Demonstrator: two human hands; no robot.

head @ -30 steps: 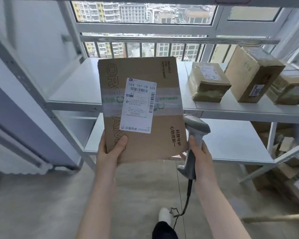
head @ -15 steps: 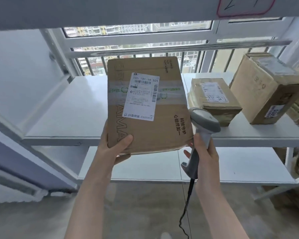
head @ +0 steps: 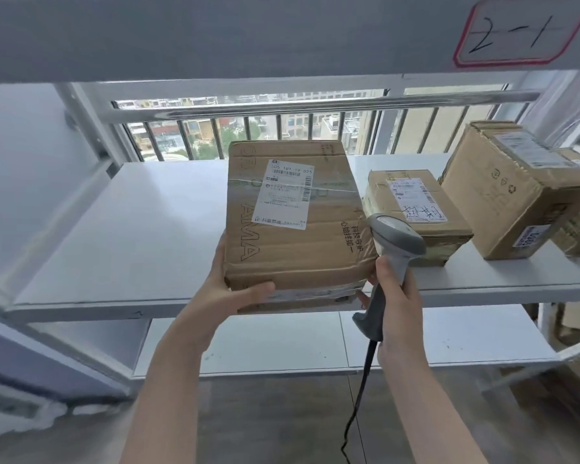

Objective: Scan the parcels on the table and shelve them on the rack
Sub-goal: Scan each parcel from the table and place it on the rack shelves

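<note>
A flat brown cardboard parcel [head: 310, 249] with a white shipping label lies on the white rack shelf [head: 131, 236], its near end overhanging the shelf's front edge. My left hand [head: 235, 289] grips the parcel's near left corner, thumb across the front edge. My right hand [head: 395, 296] holds a grey corded barcode scanner [head: 394, 244] by its handle, just right of the parcel's near right corner, and its fingertips touch that corner.
Two more parcels stand on the same shelf to the right: a small labelled box [head: 416, 209] and a larger tilted box [head: 509, 192]. A lower shelf [head: 282, 343] lies beneath. A "2-1" tag [head: 519, 28] marks the upper beam. Window bars are behind.
The parcel has gone from upright in front of me to lying flat on the shelf, pushed forward. My view has moved closer and higher; the scanner stays in my right hand.
</note>
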